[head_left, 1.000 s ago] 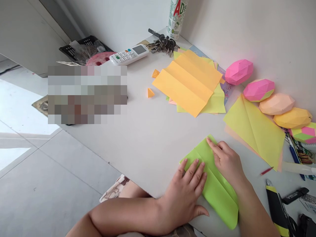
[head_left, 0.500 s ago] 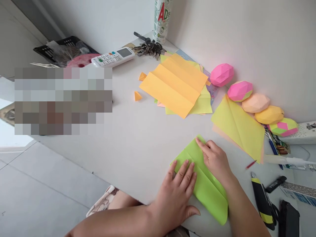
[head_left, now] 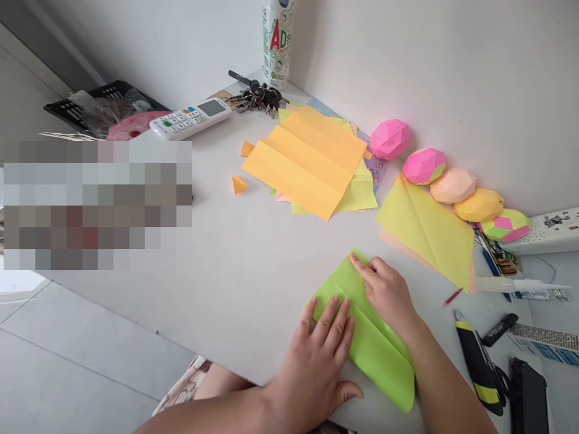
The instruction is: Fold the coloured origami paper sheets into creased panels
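A folded green paper [head_left: 375, 349] lies at the near edge of the white table [head_left: 235, 265]. My left hand [head_left: 321, 355] lies flat on its left half, fingers stretched out and pressing it down. My right hand [head_left: 386, 289] rests on the paper's far end, its index finger stretched along the fold toward the top corner and the other fingers curled.
A creased orange sheet [head_left: 307, 160] on yellow sheets lies behind. A folded yellow sheet [head_left: 427, 232] is at right. Several paper polyhedra [head_left: 425, 166] line the wall. A remote [head_left: 190, 117], keys [head_left: 256, 97], a can [head_left: 275, 36], a utility knife [head_left: 477, 367] and pens [head_left: 520, 284] surround them.
The view has shifted, so everything sits further left and lower in the picture. Both hands stay on the green paper in nearly the same pose.
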`<state>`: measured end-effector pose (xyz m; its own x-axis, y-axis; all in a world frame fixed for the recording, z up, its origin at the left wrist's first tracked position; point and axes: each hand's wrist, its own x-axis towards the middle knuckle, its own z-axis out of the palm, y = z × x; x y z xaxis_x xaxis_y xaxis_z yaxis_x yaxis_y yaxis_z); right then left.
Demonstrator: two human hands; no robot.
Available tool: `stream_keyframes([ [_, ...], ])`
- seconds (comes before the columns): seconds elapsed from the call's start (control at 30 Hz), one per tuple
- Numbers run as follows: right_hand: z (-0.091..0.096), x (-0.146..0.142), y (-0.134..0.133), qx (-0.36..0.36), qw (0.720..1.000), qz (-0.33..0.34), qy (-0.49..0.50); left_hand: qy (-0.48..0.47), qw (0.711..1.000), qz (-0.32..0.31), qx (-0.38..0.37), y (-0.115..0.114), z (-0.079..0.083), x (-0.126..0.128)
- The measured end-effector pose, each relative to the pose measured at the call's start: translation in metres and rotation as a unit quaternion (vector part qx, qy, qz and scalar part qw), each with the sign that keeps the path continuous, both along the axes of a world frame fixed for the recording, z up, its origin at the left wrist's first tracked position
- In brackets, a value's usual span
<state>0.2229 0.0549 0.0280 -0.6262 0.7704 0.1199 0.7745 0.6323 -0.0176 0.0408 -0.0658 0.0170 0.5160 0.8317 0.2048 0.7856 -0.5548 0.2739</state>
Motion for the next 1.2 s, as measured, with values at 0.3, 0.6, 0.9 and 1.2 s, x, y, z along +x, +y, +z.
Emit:
stream_keyframes([
  [0.3, 0.0003, -0.0005, 0.0003, -0.001, 1.000, -0.005, -0.003, -0.001, 1.000, -0.001, -0.009, -0.0007, 0.0003, -0.0002],
  [0.6, 0.0016, -0.0001, 0.0012, 0.007, 1.000, 0.003, -0.011, 0.009, 1.000, -0.010, -0.013, 0.0023, 0.0037, -0.0025],
  [0.9, 0.0003, 0.0013, 0.0025, 0.006, 1.000, 0.009, 0.002, 0.035, 0.999, -0.011, -0.031, 0.0018, 0.0040, -0.0023],
  [1.2, 0.0009, 0.0009, 0.0025, 0.002, 1.000, 0.007, 0.004, 0.040, 0.999, 0.023, -0.022, -0.0038, 0.0067, -0.0011],
])
